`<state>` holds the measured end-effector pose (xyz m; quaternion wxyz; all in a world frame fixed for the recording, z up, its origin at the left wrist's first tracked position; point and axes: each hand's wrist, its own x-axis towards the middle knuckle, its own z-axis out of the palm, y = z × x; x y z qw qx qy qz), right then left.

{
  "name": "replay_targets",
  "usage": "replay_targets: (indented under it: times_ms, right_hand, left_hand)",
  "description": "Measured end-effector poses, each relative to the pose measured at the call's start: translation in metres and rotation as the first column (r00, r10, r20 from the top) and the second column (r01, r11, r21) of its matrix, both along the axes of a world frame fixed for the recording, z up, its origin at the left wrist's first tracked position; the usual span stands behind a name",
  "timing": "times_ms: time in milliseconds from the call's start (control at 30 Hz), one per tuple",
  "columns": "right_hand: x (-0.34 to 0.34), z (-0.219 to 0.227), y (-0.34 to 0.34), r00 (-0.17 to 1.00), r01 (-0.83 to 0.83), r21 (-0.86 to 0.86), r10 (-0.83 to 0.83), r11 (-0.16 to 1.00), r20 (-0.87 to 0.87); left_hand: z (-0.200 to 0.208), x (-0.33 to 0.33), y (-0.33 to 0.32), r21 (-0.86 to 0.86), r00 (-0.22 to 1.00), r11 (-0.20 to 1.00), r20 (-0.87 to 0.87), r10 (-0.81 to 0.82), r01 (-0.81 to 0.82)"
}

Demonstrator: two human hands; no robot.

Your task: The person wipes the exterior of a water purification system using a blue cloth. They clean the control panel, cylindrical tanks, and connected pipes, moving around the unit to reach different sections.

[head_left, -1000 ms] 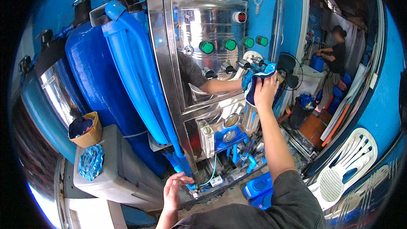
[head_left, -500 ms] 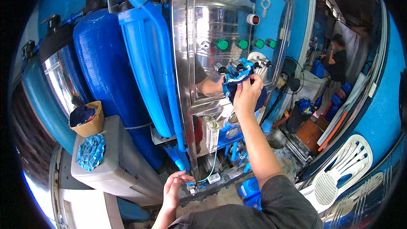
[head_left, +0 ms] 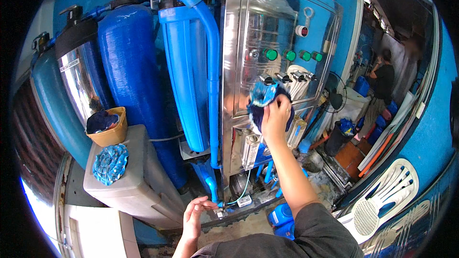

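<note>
My right hand [head_left: 276, 120] is closed on a crumpled cloth [head_left: 263, 95], part bright patterned blue and part dark navy. It holds the cloth against or just before the shiny steel cabinet [head_left: 233, 52], directly below a row of several black selector knobs [head_left: 267, 80]. Higher on the same panel sit several green round buttons [head_left: 270, 55] and a small round red display [head_left: 301, 31]. My left hand [head_left: 195, 214] hangs low in front of the cabinet's base, fingers loosely apart, with nothing in it.
Tall blue tanks [head_left: 129, 57] and a blue filter housing [head_left: 184, 76] stand left. A grey bin [head_left: 138, 167] bears a tan basket [head_left: 109, 136] and a patterned blue cloth bundle [head_left: 111, 164]. White plastic chairs [head_left: 382, 200] are at right; a person [head_left: 382, 76] stands beyond the doorway.
My right hand has drawn the cloth slightly down, away from the knobs, which now show more fully. The view has shifted a little, moving the cabinet rightward. My left hand stays about where it was.
</note>
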<state>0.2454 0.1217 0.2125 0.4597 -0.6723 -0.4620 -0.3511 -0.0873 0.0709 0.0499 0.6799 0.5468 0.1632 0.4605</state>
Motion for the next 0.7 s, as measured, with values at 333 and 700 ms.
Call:
replay_targets:
  times_ms: [333,700]
  right_hand:
    - [-0.020,0.010,0.000,0.980,0.154,0.086,-0.163,0.984,0.113]
    - [-0.047,0.012,0.019,0.995,0.046,0.031,-0.049,0.998,0.085]
  left_hand:
    - [0.000,-0.020,-0.001,-0.003,0.997,0.997,0.003,0.073,-0.073]
    - [-0.001,-0.030,-0.001,0.014,0.996,0.996,-0.018,0.086,-0.086]
